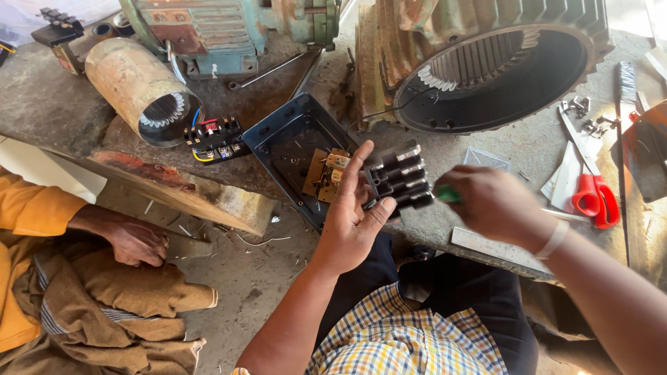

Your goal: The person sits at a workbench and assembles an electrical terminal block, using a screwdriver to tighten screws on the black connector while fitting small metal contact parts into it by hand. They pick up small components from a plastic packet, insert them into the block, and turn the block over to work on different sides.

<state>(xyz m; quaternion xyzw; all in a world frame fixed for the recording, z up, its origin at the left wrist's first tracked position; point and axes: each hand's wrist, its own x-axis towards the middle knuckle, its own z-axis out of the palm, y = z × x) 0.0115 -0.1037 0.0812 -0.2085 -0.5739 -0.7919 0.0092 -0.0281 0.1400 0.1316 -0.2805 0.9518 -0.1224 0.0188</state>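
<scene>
My left hand (pixel 353 219) holds a black ribbed electrical block (pixel 399 178) upright, fingers wrapped behind it and thumb beside it. My right hand (pixel 492 205) is closed around a green-handled tool (pixel 448 194) whose tip points at the block's right side. Just left of the block, a black open housing (pixel 292 149) lies on the bench with a brass terminal plate (pixel 325 173) inside it.
A large ribbed motor stator (pixel 500 66) and a smaller cylindrical stator (pixel 142 94) sit on the concrete bench. A black terminal unit with coloured wires (pixel 214 137), red-handled scissors (pixel 596 198) and a steel ruler (pixel 497 248) lie around. Another person's hand (pixel 135 242) rests at the left.
</scene>
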